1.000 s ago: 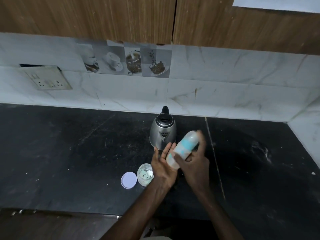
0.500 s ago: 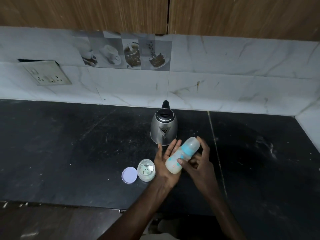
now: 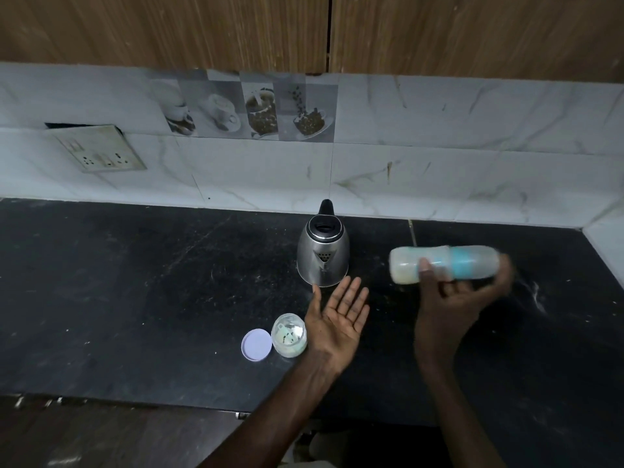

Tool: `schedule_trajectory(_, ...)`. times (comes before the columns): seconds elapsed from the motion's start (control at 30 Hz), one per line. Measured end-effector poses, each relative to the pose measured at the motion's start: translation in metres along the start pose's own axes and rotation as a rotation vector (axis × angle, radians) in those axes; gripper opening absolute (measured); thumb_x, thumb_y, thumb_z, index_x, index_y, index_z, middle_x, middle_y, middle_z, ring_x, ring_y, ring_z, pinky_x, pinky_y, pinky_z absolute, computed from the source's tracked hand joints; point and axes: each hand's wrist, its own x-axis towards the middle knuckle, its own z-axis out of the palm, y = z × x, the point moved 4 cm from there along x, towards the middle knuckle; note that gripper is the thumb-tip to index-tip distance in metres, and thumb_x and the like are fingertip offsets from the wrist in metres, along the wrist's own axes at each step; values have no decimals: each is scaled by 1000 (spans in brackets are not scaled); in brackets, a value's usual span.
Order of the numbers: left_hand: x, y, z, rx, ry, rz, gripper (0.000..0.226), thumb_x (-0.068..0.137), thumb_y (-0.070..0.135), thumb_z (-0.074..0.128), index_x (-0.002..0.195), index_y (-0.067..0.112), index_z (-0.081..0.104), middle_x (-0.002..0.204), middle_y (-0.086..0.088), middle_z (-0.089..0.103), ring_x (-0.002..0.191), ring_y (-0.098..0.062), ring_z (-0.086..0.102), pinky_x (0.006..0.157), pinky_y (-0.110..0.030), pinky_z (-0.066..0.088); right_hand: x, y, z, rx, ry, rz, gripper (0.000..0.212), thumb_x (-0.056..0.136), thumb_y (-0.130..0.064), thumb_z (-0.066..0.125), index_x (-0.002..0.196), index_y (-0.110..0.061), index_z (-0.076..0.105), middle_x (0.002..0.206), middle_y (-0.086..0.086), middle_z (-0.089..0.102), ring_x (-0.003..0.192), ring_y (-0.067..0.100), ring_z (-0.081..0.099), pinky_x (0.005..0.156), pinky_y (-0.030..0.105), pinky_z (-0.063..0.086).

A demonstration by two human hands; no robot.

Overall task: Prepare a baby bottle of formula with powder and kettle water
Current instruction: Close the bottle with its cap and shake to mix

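Right hand [image 3: 450,307]: fingers and thumb curled round the baby bottle, held up above the tabletop, right of the kettle.
Baby bottle [image 3: 472,263]: lying nearly level in the grip, pale base to the left, teal collar and clear cap to the right; blurred.
Left hand [image 3: 337,320]: palm up, fingers straight and spread, holding nothing, in front of the kettle.
Kettle [image 3: 323,256]: steel, upright, lid down, near the back wall.
Powder container [image 3: 289,336]: uncapped, just left of the left wrist.
Lid [image 3: 256,344]: lilac, flat, touching the container's left side.
Tabletop [image 3: 135,298]: black stone, scuffed.
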Motion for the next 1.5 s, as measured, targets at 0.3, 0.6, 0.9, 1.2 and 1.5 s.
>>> schedule_trajectory(0.3, -3, 2, -11, 59, 115, 1, 71, 100, 63, 47, 145, 10, 62, 144, -11, 66, 137, -28, 60, 126, -44, 34, -19, 4, 8, -19, 81, 89, 94, 84, -17, 86, 155, -35, 27, 123, -23, 62, 108, -7, 69, 94, 39, 63)
schedule_trajectory(0.6, -8, -6, -7, -69, -53, -85, 71, 99, 59, 58, 148, 7, 57, 154, -23, 54, 147, -43, 46, 129, -55, 25, -59, 43, 24, -166, -553, 142, 110, 74, -16, 95, 151, -55, 27, 137, -16, 64, 112, 4, 71, 92, 35, 62)
schedule_trajectory(0.9, -6, -7, -18, 36, 36, -20, 73, 100, 63, 49, 149, 9, 57, 147, -15, 63, 140, -31, 57, 128, -46, 31, -16, 8, 8, -161, -285, 6, 102, 76, -15, 93, 150, -47, 30, 131, -17, 62, 109, 1, 71, 89, 34, 63)
schedule_trajectory(1.2, -1, -11, -19, 10, 68, -8, 74, 94, 62, 55, 143, 7, 62, 149, -16, 62, 143, -33, 54, 127, -47, 31, -37, 19, 7, -212, -106, 126, 99, 75, -25, 93, 148, -46, 30, 119, -10, 70, 90, -2, 73, 78, 23, 60)
schedule_trajectory(1.5, -5, -9, -13, -76, 1, -59, 70, 97, 61, 59, 143, 8, 62, 148, -22, 60, 141, -44, 53, 125, -59, 33, -66, 30, 24, -356, -540, 72, 106, 74, -29, 94, 149, -56, 25, 137, -11, 64, 106, 9, 72, 88, 36, 63)
